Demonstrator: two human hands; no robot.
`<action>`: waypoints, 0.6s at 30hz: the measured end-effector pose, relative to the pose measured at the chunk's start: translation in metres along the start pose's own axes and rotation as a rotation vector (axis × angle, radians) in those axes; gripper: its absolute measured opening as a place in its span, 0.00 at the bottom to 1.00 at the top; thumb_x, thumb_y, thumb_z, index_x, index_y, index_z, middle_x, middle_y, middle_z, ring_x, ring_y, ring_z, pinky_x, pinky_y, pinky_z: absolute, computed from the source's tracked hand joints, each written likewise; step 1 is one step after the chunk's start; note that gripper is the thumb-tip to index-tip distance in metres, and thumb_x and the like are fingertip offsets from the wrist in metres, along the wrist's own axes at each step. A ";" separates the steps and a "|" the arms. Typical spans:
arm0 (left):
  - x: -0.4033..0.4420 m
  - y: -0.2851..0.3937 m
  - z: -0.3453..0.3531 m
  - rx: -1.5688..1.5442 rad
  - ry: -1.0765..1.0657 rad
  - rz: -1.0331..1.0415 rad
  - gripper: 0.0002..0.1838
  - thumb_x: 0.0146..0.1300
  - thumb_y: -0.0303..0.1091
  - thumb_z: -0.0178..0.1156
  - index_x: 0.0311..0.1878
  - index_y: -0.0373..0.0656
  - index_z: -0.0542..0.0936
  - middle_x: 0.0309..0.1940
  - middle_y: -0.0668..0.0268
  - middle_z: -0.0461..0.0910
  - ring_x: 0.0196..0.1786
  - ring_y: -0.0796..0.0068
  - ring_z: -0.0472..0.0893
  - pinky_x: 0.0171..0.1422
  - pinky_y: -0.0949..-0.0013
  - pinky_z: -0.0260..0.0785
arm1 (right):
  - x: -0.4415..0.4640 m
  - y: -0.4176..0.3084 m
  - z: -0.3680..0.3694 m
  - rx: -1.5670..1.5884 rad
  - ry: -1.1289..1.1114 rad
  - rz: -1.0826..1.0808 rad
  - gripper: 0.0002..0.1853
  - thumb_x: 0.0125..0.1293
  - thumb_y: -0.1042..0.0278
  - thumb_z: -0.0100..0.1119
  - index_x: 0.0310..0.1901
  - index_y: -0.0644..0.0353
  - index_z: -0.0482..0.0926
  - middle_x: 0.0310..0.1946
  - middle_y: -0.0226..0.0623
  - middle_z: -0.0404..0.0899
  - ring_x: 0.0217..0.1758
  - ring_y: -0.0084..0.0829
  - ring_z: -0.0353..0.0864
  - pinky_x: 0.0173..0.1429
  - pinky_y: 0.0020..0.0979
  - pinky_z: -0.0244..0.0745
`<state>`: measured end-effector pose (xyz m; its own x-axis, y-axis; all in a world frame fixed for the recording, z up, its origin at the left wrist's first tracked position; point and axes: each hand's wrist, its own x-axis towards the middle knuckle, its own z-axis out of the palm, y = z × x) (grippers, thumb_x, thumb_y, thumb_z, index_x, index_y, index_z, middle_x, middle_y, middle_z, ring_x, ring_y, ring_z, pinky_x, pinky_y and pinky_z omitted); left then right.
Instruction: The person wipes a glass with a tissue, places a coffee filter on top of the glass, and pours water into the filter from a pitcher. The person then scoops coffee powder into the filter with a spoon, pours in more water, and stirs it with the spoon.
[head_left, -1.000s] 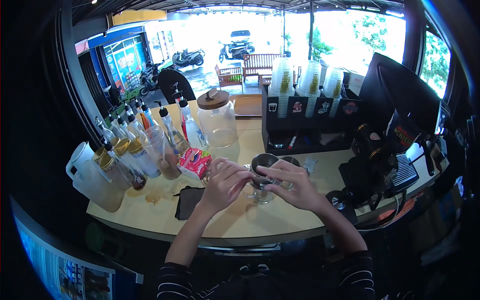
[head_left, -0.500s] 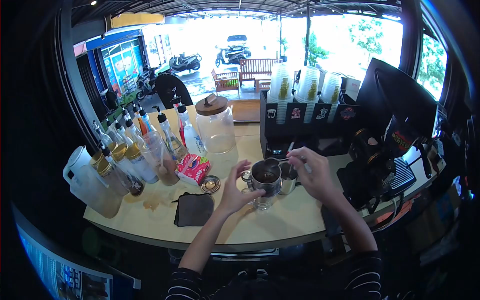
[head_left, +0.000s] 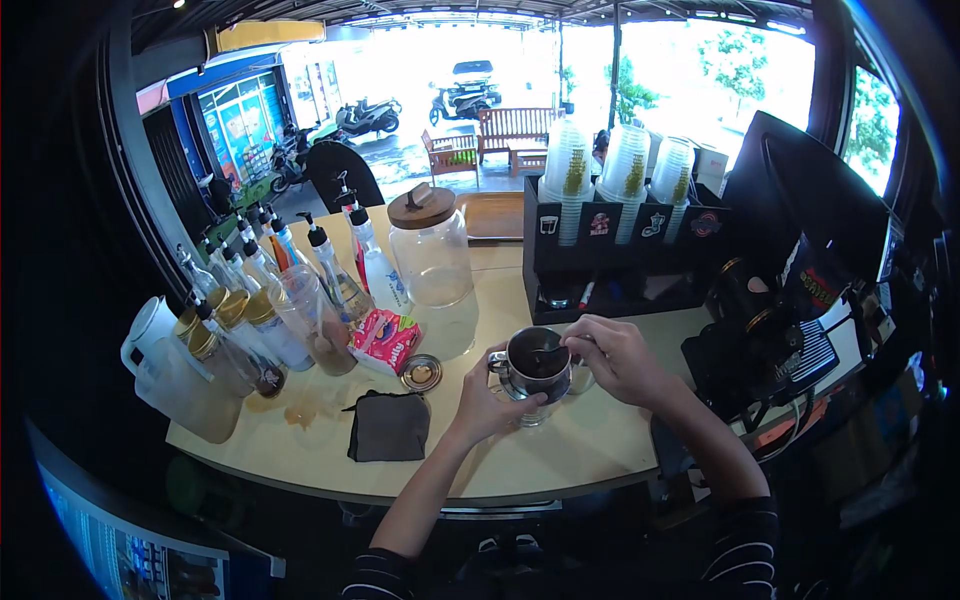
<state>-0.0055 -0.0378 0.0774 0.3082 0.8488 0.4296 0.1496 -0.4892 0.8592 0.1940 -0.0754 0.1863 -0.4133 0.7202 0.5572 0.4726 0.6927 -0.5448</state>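
Observation:
A metal coffee dripper (head_left: 538, 382) with dark contents sits on a glass mug (head_left: 531, 417) near the middle of the counter. My left hand (head_left: 489, 400) is wrapped round the dripper's left side and front. Above its right rim, my right hand (head_left: 620, 360) pinches a spoon (head_left: 553, 349) whose bowl end is inside the dripper. Partly behind my right hand stands another container, hard to make out. A round metal lid (head_left: 421, 373) lies to the left, beside a pink Jolly packet (head_left: 386, 341).
A dark folded cloth (head_left: 390, 426) lies at the front left. Pump bottles, jars and a pitcher (head_left: 180, 375) crowd the left side. Behind stands a wooden-lidded glass jar (head_left: 430, 250). A black cup holder (head_left: 625, 265) and a coffee machine (head_left: 745, 320) are at the right.
My left hand has closed round the dripper. My right hand first moved away to the right, then came back with a spoon that now dips into the dripper. The metal lid lies uncovered on the counter.

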 end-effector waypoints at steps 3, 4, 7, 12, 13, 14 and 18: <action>-0.001 -0.003 0.001 -0.002 0.009 0.001 0.43 0.37 0.42 0.78 0.58 0.36 0.69 0.47 0.56 0.79 0.54 0.66 0.78 0.62 0.63 0.66 | 0.002 0.002 -0.001 -0.155 -0.007 -0.037 0.04 0.66 0.76 0.51 0.38 0.68 0.75 0.30 0.42 0.77 0.31 0.36 0.81 0.36 0.32 0.75; -0.001 -0.003 0.002 -0.006 0.011 0.006 0.43 0.37 0.42 0.78 0.57 0.36 0.69 0.47 0.56 0.79 0.53 0.66 0.78 0.62 0.63 0.67 | 0.001 0.003 0.000 -0.120 -0.016 -0.035 0.04 0.66 0.77 0.51 0.37 0.67 0.75 0.29 0.42 0.76 0.31 0.37 0.81 0.36 0.33 0.75; -0.002 -0.009 0.006 -0.078 0.036 -0.008 0.42 0.37 0.41 0.78 0.56 0.37 0.69 0.46 0.57 0.78 0.52 0.67 0.78 0.61 0.64 0.67 | 0.003 -0.003 -0.003 -0.144 -0.015 -0.033 0.03 0.65 0.77 0.52 0.37 0.68 0.75 0.29 0.43 0.76 0.32 0.38 0.80 0.37 0.34 0.74; -0.002 -0.011 0.009 -0.118 0.047 -0.008 0.42 0.37 0.41 0.77 0.56 0.37 0.68 0.48 0.58 0.77 0.53 0.68 0.77 0.61 0.64 0.67 | 0.004 0.002 0.002 -0.081 -0.003 -0.050 0.03 0.64 0.77 0.53 0.37 0.68 0.74 0.28 0.42 0.74 0.31 0.39 0.79 0.35 0.35 0.73; -0.002 -0.011 0.009 -0.119 0.046 -0.013 0.43 0.37 0.41 0.77 0.57 0.37 0.68 0.48 0.58 0.77 0.54 0.68 0.76 0.61 0.64 0.67 | 0.007 -0.002 -0.002 -0.138 0.005 -0.087 0.03 0.64 0.77 0.53 0.37 0.68 0.74 0.28 0.43 0.75 0.30 0.39 0.78 0.35 0.35 0.72; -0.003 -0.012 0.008 -0.119 0.048 -0.016 0.43 0.37 0.41 0.77 0.57 0.37 0.68 0.48 0.58 0.77 0.54 0.68 0.76 0.61 0.64 0.67 | 0.008 -0.005 -0.003 -0.194 0.011 -0.124 0.03 0.64 0.77 0.53 0.36 0.68 0.74 0.28 0.43 0.75 0.29 0.39 0.78 0.34 0.35 0.72; -0.001 -0.010 0.008 -0.110 0.033 0.009 0.42 0.38 0.40 0.77 0.56 0.38 0.68 0.48 0.58 0.76 0.53 0.68 0.77 0.61 0.65 0.67 | 0.008 0.002 0.003 -0.093 0.033 -0.078 0.03 0.64 0.77 0.54 0.35 0.68 0.74 0.27 0.42 0.75 0.29 0.40 0.76 0.34 0.35 0.71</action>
<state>0.0002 -0.0360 0.0663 0.2776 0.8515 0.4448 0.0427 -0.4735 0.8798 0.1894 -0.0683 0.1881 -0.4265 0.6613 0.6171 0.5107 0.7392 -0.4392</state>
